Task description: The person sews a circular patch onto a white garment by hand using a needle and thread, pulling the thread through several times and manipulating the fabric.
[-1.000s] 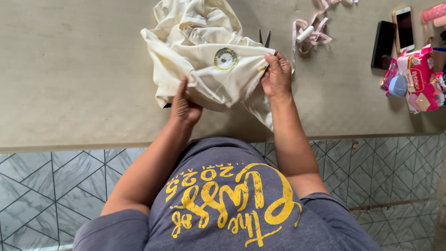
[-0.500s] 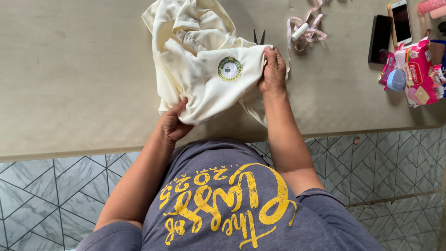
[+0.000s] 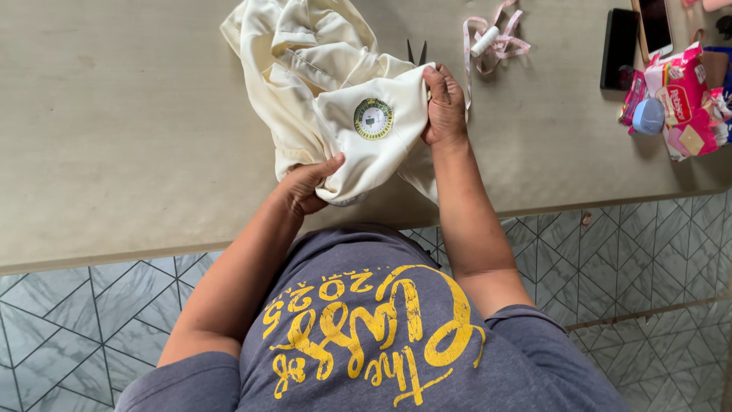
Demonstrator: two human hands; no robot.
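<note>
Garment: a cream cloth garment point(image 3: 320, 84) with a round badge point(image 3: 373, 118) is bunched at the near edge of the table point(image 3: 114, 137).
Left hand point(image 3: 305, 187): clamped on the lower fold.
Right hand point(image 3: 444, 103): closed on the upper edge.
Risk: scissors point(image 3: 415, 52), mostly hidden and seemingly just behind the cloth, could be snagged or dragged.

Your cream garment point(image 3: 320, 84) lies bunched on the table's near-centre, folds piled toward the far side. Its round green-rimmed badge point(image 3: 373, 118) faces up on the smoother near-right panel.
</note>
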